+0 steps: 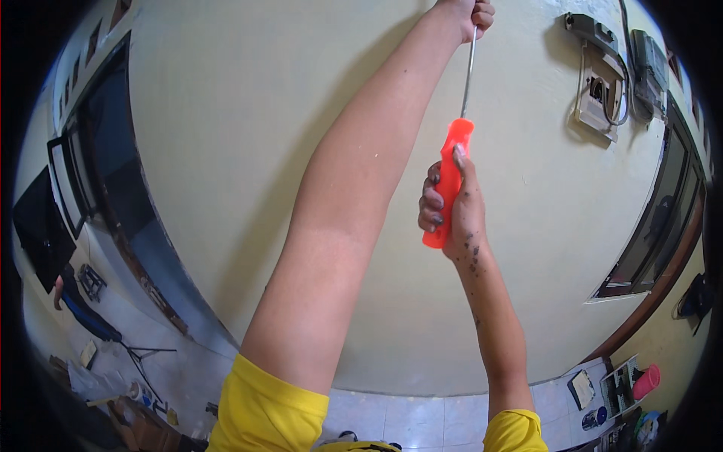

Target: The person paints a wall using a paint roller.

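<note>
A long screwdriver (449, 184) with an orange-red handle and a thin metal shaft points up along the pale wall. My right hand (468, 207), smudged with dark marks, wraps around the handle, thumb lying along it. Higher up, at the top edge of the view, my left hand (468, 15) is closed around the upper part of the shaft. The screwdriver's tip is hidden by that hand or cut off by the edge.
An opened grey wall box (600, 83) with cables hangs at upper right, beside another grey unit (649, 71). A dark window (651, 226) sits below them. On the left are a doorway (124, 151) and a tripod (139, 358). A pink bucket (645, 382) stands lower right.
</note>
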The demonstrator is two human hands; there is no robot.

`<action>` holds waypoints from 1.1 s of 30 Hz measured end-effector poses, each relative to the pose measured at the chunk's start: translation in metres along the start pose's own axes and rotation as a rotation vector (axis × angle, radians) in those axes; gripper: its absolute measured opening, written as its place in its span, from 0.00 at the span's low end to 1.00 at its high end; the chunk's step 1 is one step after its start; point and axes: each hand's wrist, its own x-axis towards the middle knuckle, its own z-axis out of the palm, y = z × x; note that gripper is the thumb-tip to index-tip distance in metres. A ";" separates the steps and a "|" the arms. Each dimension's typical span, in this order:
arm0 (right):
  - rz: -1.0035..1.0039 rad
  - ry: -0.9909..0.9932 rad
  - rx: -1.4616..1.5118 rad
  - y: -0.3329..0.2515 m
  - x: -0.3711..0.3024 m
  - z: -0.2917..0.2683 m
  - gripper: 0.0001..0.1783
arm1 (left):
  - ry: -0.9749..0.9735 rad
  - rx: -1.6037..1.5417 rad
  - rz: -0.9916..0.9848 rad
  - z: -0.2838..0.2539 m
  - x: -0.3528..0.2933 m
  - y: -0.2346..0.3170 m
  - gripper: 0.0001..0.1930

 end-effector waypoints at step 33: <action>-0.055 0.074 -0.059 -0.001 -0.019 -0.034 0.26 | 0.070 -0.072 0.046 0.017 -0.004 -0.030 0.19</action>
